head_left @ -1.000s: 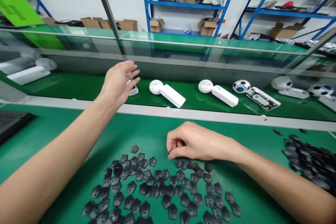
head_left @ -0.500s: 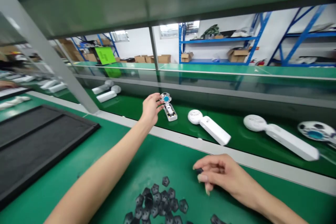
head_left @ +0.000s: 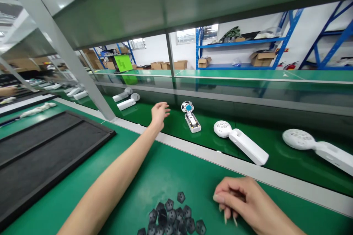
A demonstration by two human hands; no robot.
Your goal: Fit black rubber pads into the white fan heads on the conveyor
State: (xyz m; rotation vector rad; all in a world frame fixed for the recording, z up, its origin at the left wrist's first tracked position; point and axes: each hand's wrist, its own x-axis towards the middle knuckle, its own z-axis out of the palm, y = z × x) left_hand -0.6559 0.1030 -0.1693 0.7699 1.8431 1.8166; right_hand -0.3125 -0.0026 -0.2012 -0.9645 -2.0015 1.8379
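- Straight ahead, the left arm [head_left: 116, 180] reaches out across the bench, raising the left hand [head_left: 159, 114] over the near edge of the green conveyor belt [head_left: 171, 136].
- That hand is open, its fingers loosely apart. It holds nothing and sits near the opened device [head_left: 191, 117] without touching it.
- This device stands on the belt, a white body with its circuit board exposed and a round black-and-white head with a blue centre.
- Low at the bottom edge of the view, the right hand [head_left: 237, 202] curls its fingers inward. Whether they pinch anything is hidden.
- Just left of that hand, black pentagonal pieces [head_left: 172, 216] lie in a loose heap on the green bench mat [head_left: 171, 176].
- Further along the belt, to the right, closed white devices [head_left: 242, 141] lie on their sides.
- At far left, a black framed tray [head_left: 52, 147] lies on the bench, and another person's hand [head_left: 8, 90] shows beyond it.
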